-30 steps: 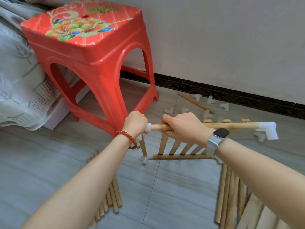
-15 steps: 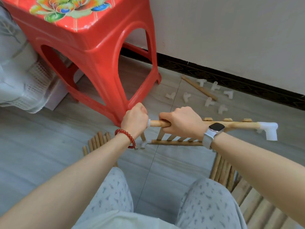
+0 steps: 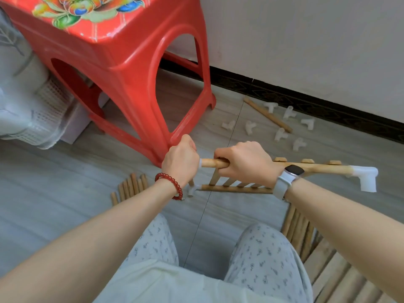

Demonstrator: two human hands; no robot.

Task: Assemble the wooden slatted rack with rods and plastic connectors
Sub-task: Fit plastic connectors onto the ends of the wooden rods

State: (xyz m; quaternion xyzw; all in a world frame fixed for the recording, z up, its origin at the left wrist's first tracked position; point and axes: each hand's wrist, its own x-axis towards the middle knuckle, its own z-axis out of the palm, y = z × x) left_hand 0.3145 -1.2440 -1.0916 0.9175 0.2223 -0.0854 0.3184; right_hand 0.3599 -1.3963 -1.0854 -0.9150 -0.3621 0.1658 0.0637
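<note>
Where grey tile floor (image 3: 65, 193) meets white wall (image 3: 306, 40), red stool (image 3: 122, 62).

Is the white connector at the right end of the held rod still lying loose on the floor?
No. The white connector sits fitted on the end of the rod, which the right hand grips.

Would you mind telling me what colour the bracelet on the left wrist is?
Dark red beads; the bracelet shows clearly in the head view.
</note>
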